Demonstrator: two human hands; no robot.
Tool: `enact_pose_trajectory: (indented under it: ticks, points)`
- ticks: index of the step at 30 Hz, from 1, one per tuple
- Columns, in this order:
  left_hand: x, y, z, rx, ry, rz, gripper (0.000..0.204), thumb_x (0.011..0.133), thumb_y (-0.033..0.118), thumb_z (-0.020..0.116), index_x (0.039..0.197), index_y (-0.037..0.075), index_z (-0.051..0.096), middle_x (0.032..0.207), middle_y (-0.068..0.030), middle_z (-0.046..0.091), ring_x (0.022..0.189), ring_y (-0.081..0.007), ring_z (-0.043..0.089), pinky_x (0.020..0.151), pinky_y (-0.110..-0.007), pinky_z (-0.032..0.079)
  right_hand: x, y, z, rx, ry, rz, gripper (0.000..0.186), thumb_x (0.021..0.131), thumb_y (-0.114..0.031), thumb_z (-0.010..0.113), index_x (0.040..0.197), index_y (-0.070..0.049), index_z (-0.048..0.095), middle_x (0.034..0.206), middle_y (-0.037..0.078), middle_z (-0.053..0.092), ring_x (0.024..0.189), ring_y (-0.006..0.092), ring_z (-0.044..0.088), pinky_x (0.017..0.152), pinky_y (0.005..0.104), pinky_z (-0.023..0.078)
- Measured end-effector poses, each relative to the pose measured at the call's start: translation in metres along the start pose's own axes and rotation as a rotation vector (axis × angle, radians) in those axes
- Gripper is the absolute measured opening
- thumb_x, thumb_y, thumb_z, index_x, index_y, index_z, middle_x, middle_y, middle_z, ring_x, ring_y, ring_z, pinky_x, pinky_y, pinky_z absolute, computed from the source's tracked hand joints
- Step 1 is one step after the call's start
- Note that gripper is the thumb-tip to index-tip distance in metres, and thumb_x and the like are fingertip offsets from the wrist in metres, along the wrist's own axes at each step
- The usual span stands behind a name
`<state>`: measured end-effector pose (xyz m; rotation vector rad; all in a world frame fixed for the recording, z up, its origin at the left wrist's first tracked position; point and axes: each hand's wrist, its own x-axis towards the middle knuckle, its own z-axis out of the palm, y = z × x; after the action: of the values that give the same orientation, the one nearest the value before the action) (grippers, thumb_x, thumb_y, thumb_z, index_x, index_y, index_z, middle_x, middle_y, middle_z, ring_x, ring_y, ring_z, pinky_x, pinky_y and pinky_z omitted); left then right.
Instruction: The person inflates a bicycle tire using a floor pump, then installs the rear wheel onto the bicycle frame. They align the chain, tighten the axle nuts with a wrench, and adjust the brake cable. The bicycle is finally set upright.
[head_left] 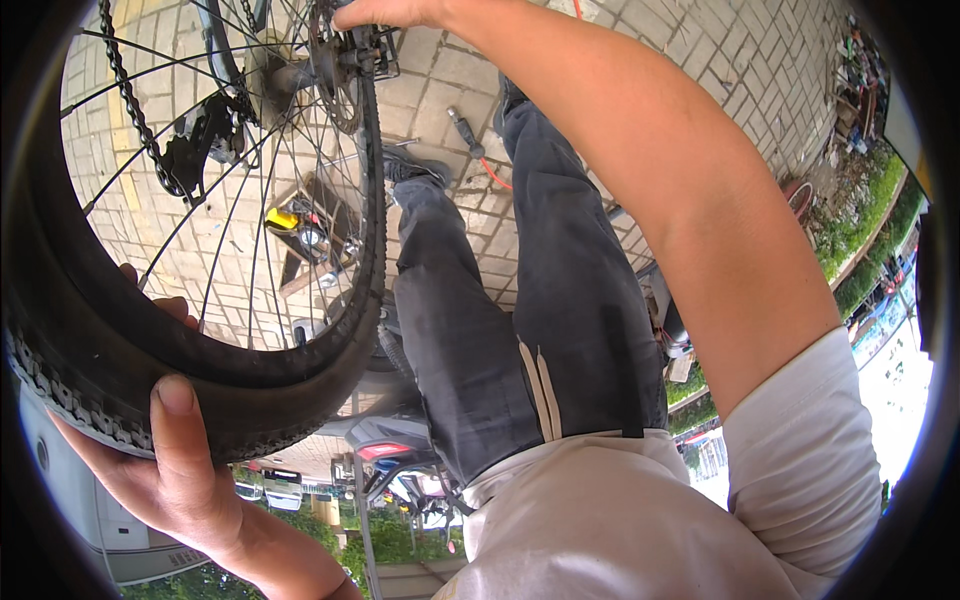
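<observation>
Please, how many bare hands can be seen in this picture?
2. The bare left hand holds the black knobbly rubber tyre at lower left; the bare right hand, partly cut off, is near the round metal brake disc at top.

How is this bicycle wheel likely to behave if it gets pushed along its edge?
The bicycle wheel would probably turn rather than slide, being round with a hub at its centre, unless the left hand gripping the edge resists. It seems unlikely to feel slippery there, since the tread is knobbly.
</observation>
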<state>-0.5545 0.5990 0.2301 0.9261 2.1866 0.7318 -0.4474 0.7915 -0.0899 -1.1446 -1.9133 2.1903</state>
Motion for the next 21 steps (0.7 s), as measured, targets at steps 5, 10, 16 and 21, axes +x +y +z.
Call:
enact_pose_trajectory:
  ticks: [5, 10, 16, 21]
  points:
    - [0.006, -0.001, 0.004, -0.027, -0.036, 0.022, 0.068, 0.080, 0.019, 0.070, 0.135, -0.005, 0.038, 0.124, -0.0223, 0.055, 0.101, -0.0280, 0.062, 0.088, -0.041, 0.052, 0.000, 0.012, -0.015, 0.048, 0.033, -0.017, 0.033, 0.067, -0.014, 0.073, 0.094, 0.003, 0.067, 0.078, 0.009, 0.068, 0.069, 0.0167, 0.064, 0.065, 0.0300, 0.052]
    - [0.000, -0.003, 0.017, -0.058, 0.021, 0.026, 0.070, 0.080, 0.018, 0.069, 0.137, -0.005, 0.035, 0.123, -0.0226, 0.055, 0.101, -0.0286, 0.062, 0.089, -0.041, 0.052, -0.004, 0.006, -0.013, 0.090, 0.030, -0.013, 0.033, 0.067, -0.013, 0.073, 0.095, 0.003, 0.067, 0.079, 0.009, 0.068, 0.069, 0.0166, 0.064, 0.066, 0.0302, 0.052]
    - [0.009, -0.004, 0.012, -0.049, 0.004, -0.027, 0.071, 0.080, 0.020, 0.069, 0.138, -0.004, 0.036, 0.126, -0.0231, 0.053, 0.107, -0.0309, 0.060, 0.094, -0.043, 0.049, -0.002, 0.013, -0.011, 0.227, -0.025, -0.043, 0.036, 0.070, -0.010, 0.075, 0.101, 0.004, 0.064, 0.087, 0.010, 0.069, 0.077, 0.0166, 0.065, 0.071, 0.0300, 0.053]
    - [0.016, -0.006, -0.021, -0.031, -0.028, 0.091, 0.078, 0.088, 0.052, 0.055, 0.144, 0.002, 0.032, 0.145, -0.0200, 0.037, 0.137, -0.0347, 0.032, 0.111, -0.053, 0.026, -0.031, 0.056, -0.024, 0.541, 0.212, -0.294, 0.040, 0.077, -0.011, 0.074, 0.112, 0.000, 0.060, 0.098, 0.012, 0.069, 0.089, 0.0235, 0.066, 0.079, 0.0356, 0.053]
